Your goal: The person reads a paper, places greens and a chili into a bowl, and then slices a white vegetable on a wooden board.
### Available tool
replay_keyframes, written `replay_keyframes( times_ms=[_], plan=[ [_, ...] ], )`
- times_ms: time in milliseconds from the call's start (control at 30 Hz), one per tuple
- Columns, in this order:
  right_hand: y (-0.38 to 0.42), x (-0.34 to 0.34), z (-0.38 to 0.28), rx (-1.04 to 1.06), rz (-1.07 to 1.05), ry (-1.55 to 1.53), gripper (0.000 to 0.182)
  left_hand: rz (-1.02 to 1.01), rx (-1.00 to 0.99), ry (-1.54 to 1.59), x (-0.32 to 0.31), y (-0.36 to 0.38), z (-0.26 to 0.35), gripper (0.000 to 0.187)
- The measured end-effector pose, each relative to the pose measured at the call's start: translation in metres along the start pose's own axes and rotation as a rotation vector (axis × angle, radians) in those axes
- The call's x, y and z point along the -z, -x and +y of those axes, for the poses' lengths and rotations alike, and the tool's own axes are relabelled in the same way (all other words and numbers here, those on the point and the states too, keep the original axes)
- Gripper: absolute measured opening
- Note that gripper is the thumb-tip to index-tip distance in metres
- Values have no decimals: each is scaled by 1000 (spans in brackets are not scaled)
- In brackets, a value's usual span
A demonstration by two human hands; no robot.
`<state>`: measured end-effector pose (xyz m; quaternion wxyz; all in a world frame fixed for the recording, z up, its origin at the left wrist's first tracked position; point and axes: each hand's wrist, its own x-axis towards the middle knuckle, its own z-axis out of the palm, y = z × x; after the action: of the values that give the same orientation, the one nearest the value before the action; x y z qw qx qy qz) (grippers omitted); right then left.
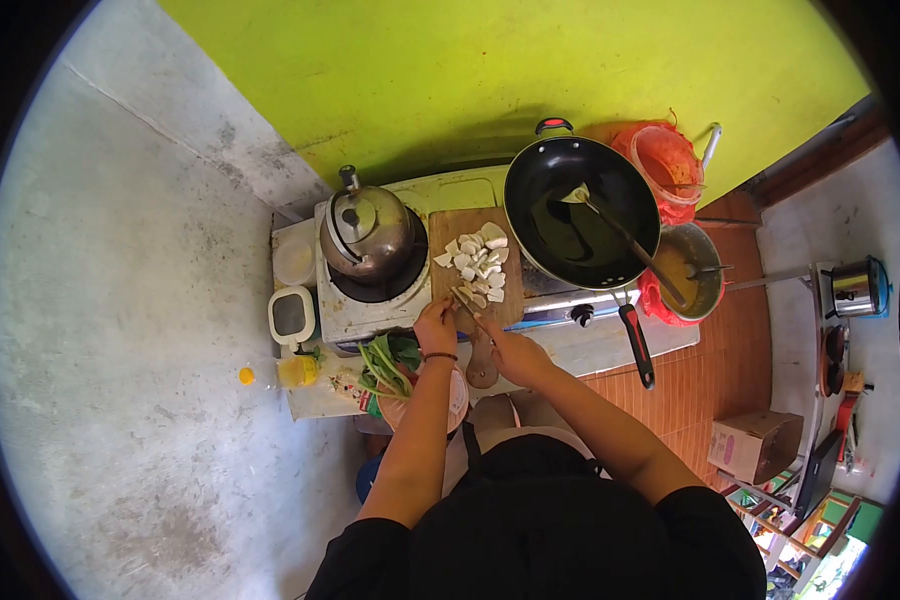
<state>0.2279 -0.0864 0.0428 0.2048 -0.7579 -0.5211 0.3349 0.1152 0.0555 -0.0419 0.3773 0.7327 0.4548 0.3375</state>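
A wooden cutting board (450,222) with a handle lies on the stove, its handle pointing toward me. White chopped pieces (482,262), several of them in a heap, cover its middle. My right hand (515,355) is closed round a knife (464,299) at the board's near edge, the blade pointing away to the left. My left hand (436,328) is at the board's near left corner, fingers drawn together right beside the blade; what they hold is hidden.
A kettle (372,232) stands on the left burner. Right of the board, a black wok (540,190) holds a spatula (625,238), its handle jutting toward me. Beyond are a metal pot (708,290) and a red-wrapped tub (660,155). Leafy greens (385,362) lie by my left forearm.
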Motion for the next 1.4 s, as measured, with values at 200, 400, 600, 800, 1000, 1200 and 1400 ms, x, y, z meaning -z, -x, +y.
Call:
replay_keyframes(
  times_ms=[200,400,600,800,1000,1200,1400],
  plan=[
    [1,-6,3,24,26,9,65,11,30,13,0,1,1,19],
    [-5,-9,6,-8,-23,36,65,33,73,-18,-1,2,1,16],
    [-9,-7,3,-54,-62,23,61,16,100,-37,1,1,4,16],
    [-14,-6,-2,-82,-86,55,64,-6,125,-61,3,0,9,17],
    [-11,-2,-3,-52,-72,304,69,11,227,-34,3,0,13,19],
    [-13,11,3,-64,-53,25,63,3,274,89,-4,-6,21,19],
    [-6,19,16,26,30,-39,59,17,275,246,-13,-11,19,20]
  ],
)
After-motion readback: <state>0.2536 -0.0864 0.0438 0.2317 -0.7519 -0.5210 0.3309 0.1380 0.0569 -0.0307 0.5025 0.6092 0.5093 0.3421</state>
